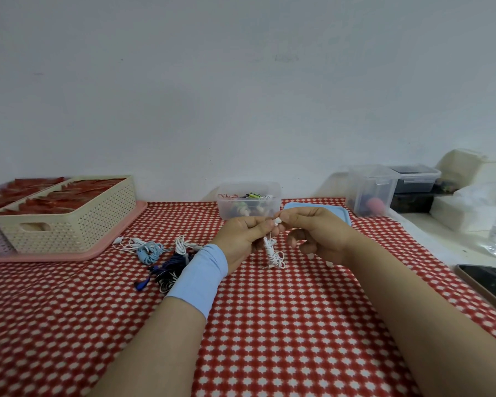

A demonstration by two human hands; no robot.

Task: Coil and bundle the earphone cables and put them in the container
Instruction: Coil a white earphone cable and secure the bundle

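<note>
Two hands meet over a tabletop [269, 325] draped in red cloth dotted with white stars, with a plain pale wall [241, 96] behind. Fingers of left hand [242, 239] and right hand [312, 233] pinch the top of a white coiled earphone cable [274, 252], its bundle hanging below them. Clear rectangular plastic container [226, 210] stands just beyond, coloured bundles inside. Loose tangled earphones [155, 253] lie left, near a cream perforated basket [78, 227].

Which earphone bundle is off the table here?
The white earphone bundle, hanging from the left hand and right hand; the loose white cables, light blue coil and dark blue tangle lie on the tablecloth.
</note>
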